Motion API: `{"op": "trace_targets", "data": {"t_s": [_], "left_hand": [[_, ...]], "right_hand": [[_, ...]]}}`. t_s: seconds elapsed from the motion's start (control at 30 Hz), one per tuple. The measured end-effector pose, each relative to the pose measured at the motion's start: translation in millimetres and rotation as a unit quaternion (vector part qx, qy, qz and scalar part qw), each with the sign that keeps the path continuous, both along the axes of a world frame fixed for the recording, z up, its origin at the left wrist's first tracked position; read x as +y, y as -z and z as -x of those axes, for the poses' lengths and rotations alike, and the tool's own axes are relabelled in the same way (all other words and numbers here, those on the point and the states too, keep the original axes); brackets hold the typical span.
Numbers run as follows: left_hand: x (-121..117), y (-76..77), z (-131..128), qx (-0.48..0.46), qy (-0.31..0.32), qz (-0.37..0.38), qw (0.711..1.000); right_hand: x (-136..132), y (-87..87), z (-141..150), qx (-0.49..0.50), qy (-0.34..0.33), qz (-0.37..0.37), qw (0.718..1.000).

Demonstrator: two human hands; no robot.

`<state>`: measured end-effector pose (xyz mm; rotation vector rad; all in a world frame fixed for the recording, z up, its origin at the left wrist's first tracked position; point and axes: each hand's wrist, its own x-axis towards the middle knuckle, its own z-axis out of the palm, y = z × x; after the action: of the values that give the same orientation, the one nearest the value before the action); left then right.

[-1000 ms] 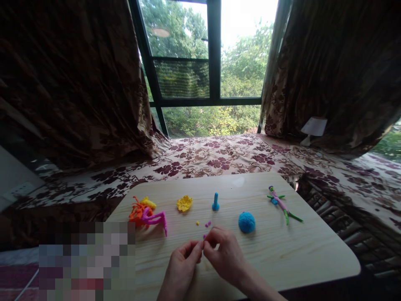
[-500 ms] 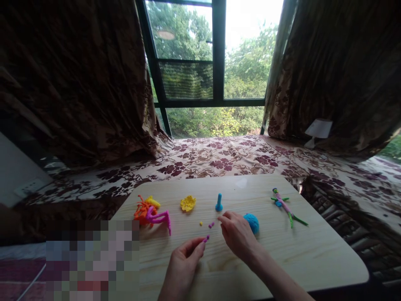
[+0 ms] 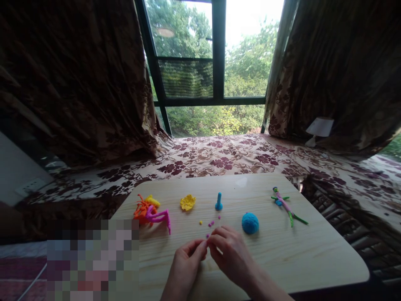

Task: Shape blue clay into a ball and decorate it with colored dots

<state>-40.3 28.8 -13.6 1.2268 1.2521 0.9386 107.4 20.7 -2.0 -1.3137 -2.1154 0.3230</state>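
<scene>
My left hand [image 3: 188, 260] is closed in a pinch over the table, holding a small piece of purple modelling clay that its fingertips mostly cover. The fingertips of my right hand [image 3: 230, 251] meet it there, pinching at the same piece. Just beyond them lies a small purple clay ball [image 3: 207, 236]. Several more tiny purple balls [image 3: 211, 223] and one yellow ball [image 3: 201, 223] are scattered farther back. A blue clay dome [image 3: 250, 223] sits to the right, and a blue clay post [image 3: 219, 201] on a wider foot stands upright behind.
On the pale wooden table [image 3: 313, 255], a ruffled yellow clay piece [image 3: 187, 202] lies back left. Orange, yellow and pink clay shapes [image 3: 152, 213] are heaped at the left edge. A pink-and-green clay figure [image 3: 283, 205] lies at right. Beyond are a floral-covered ledge [image 3: 219, 156] and a small lamp [image 3: 320, 127].
My right hand has drawn back toward me and left to meet my left fingertips. A purple ball now shows below the blue post, where its fingers were. The blue dome is uncovered.
</scene>
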Motion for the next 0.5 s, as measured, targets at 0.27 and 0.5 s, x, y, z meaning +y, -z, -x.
{"op": "trace_targets", "data": {"t_s": [0.27, 0.5], "left_hand": [[-4.1, -1.1, -1.9, 0.033, -0.024, -0.017, 0.999], [1.6, 12.0, 8.5, 0.030, -0.027, -0.014, 0.999]], "right_hand": [[26.3, 18.4, -15.0, -0.027, 0.099, 0.012, 0.995], [25.3, 2.0, -24.7, -0.053, 0.057, -0.002, 0.997]]}}
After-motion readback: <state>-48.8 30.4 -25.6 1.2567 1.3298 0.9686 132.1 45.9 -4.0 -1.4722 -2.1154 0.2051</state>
